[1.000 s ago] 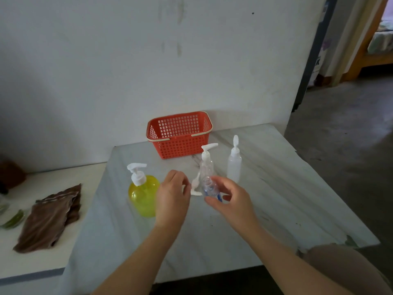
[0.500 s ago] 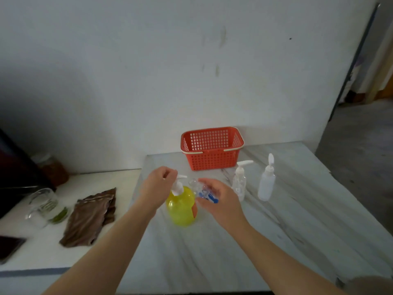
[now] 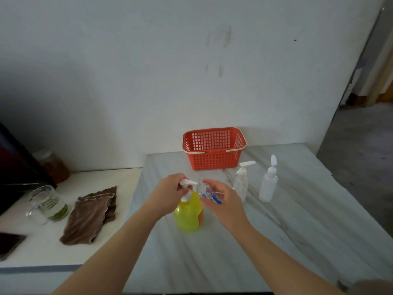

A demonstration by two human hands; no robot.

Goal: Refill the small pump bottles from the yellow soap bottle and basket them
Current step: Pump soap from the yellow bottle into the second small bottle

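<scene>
The yellow soap bottle (image 3: 187,216) stands on the marble table (image 3: 276,231). My left hand (image 3: 168,194) grips its white pump head, whose nozzle points right. My right hand (image 3: 221,199) holds a small clear bottle (image 3: 205,189) with a blue label, tilted with its mouth up under the nozzle. Two more small bottles stand to the right: a clear pump bottle (image 3: 241,184) and a whitish flip-cap bottle (image 3: 268,184). The red basket (image 3: 213,160) sits behind them by the wall.
A lower white counter (image 3: 42,248) lies to the left with a brown cloth (image 3: 91,213), a glass jug (image 3: 45,203), a brown jar (image 3: 54,165) and a dark phone (image 3: 8,243). The table's right edge drops to the floor.
My left hand has moved from beside the small bottle onto the yellow bottle's pump. My right hand has carried the small bottle left to the nozzle. The view has shifted left.
</scene>
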